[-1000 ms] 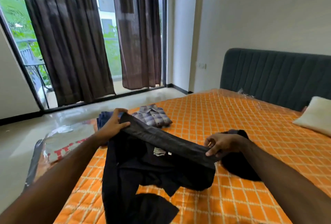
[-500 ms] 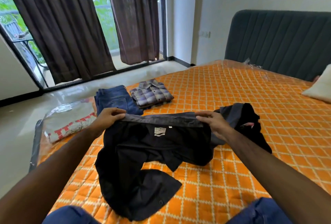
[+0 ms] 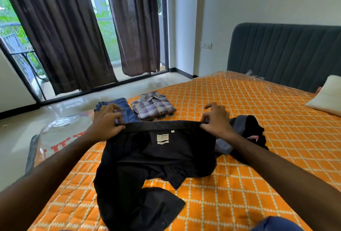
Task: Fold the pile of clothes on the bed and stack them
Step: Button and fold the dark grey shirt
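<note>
- The bed [image 3: 249, 120] carries an orange quilted cover; left of it, dark curtains [image 3: 60, 33] hang over a glass door, and a grey headboard [image 3: 284, 53] stands at its far right end with a pillow [image 3: 326, 96].
- On the bed's left edge lie folded jeans [image 3: 127, 109] beside a folded checked shirt [image 3: 153, 105].
- Both arms reach forward over the bed: the left hand [image 3: 107, 120] and right hand [image 3: 217, 118] each pinch one end of the black shirt [image 3: 156, 160] by its collar.
- The black shirt hangs between the hands, its lower part crumpled on the bed.
- A dark garment [image 3: 247, 134] lies heaped just right of the right hand.
</note>
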